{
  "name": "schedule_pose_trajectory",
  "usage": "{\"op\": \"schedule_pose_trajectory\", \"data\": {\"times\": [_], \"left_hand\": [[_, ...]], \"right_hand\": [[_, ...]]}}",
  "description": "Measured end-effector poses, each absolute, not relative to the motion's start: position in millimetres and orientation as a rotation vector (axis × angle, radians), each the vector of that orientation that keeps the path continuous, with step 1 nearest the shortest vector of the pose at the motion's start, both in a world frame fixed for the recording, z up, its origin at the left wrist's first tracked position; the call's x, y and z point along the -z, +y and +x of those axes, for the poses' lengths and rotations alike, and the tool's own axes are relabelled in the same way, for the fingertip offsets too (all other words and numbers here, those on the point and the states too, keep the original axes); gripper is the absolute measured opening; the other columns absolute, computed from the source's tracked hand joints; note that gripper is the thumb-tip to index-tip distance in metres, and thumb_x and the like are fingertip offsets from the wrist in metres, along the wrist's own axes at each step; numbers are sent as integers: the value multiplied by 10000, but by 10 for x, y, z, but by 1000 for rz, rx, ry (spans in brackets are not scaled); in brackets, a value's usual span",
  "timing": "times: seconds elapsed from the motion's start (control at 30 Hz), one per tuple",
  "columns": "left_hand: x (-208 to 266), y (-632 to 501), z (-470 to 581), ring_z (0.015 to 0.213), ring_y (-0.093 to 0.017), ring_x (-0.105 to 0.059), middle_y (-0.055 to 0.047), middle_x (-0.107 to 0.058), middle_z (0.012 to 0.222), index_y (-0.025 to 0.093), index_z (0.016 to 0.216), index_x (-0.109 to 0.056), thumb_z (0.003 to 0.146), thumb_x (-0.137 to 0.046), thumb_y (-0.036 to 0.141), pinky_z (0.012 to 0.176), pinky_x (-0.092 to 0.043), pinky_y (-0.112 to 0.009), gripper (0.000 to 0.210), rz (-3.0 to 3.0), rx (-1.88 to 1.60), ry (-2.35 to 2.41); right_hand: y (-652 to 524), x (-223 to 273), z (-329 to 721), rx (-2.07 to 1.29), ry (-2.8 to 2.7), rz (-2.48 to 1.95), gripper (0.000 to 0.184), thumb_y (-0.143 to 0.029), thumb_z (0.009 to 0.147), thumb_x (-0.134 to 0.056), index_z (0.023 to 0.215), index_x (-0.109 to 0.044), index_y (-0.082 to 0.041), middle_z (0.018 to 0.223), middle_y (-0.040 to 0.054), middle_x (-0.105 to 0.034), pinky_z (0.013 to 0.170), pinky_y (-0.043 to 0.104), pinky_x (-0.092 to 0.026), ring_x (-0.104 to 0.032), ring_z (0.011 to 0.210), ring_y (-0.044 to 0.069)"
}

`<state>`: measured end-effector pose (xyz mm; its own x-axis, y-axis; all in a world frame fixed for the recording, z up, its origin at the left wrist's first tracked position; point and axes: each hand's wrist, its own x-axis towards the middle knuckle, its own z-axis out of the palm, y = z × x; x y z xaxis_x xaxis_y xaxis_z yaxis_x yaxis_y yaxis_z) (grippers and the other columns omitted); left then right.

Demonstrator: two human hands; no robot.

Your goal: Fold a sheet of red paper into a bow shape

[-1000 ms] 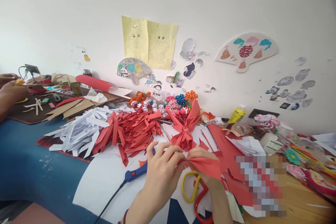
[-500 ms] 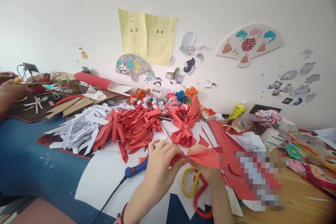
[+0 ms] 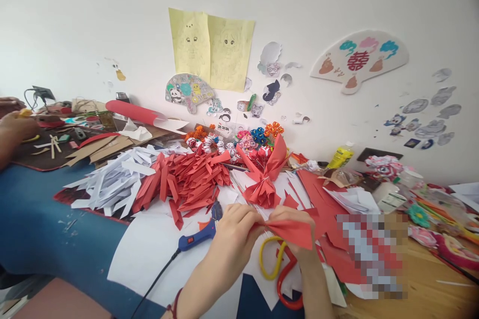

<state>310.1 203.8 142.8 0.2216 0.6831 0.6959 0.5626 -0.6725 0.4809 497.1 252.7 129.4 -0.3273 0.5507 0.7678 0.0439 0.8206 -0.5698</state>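
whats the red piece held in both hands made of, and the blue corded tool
Red piece: probably matte paper; no shine, a straight edge, pinched creases. Blue corded tool: likely smooth hard plastic, judging by its even, rounded body.

Crowded table (image 3: 426, 281), room at near left.
White paper (image 3: 144, 251) gives passage; glue gun (image 3: 197, 238) beside left hand (image 3: 236, 232) and scissors (image 3: 289, 304) obstruct.

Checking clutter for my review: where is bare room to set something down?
Mostly bare: blue table surface before the dark mat, left of the white sheet; also that sheet left of the glue gun. Crowded: beyond the left hand, with red paper strips; beside the right hand, red sheets.
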Motion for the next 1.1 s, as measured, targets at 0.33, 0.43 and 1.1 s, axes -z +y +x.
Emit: {"op": "schedule_pose_trajectory", "data": {"times": [0.33, 0.43, 1.1], "left_hand": [[-1418, 2054, 3066, 815, -174, -586, 2, -688, 886, 211, 912, -581, 956, -605, 123, 786, -409, -324, 102, 2335, -1493, 1243], [-1424, 2055, 3052, 817, -170, -592, 6, -695, 892, 209, 912, -585, 947, -618, 115, 783, -411, -319, 106, 2315, -1497, 1243], [-1367, 2060, 3044, 790, -176, -587, -11, -698, 859, 205, 900, -616, 991, -553, 167, 752, -433, -329, 116, 2366, -1459, 1274]], "right_hand": [[2507, -1289, 4928, -615, -1793, -614, 39, -201, 847, -725, 850, -744, -235, 799, 43, -738, 617, 330, -583, -700, 708, 226], [2502, -1284, 4913, -636, -1757, -647, 38, -254, 845, -741, 833, -734, -218, 781, 43, -736, 592, 337, -585, -697, 692, 231], [2487, -1224, 4940, -651, -1817, -638, 44, -240, 838, -748, 874, -726, -249, 803, 35, -712, 599, 340, -557, -669, 693, 228]]}}
